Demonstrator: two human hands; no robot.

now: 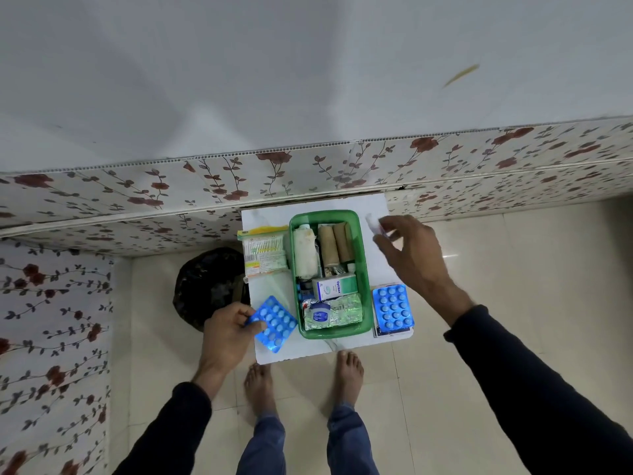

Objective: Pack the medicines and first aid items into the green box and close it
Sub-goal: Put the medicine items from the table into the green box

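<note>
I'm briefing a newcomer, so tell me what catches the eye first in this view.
The open green box stands out at the middle of the small white table, already holding bandage rolls, a medicine carton and foil strips. The left hand holds a bright blue blister pack at the box's near-left corner, and a matching one lies to its right. The right hand holds something small and white above the table's far-right side.

The white-and-green carton (334,286) inside the green box (364,269) reads, as far as I can tell, "Optibex".
</note>
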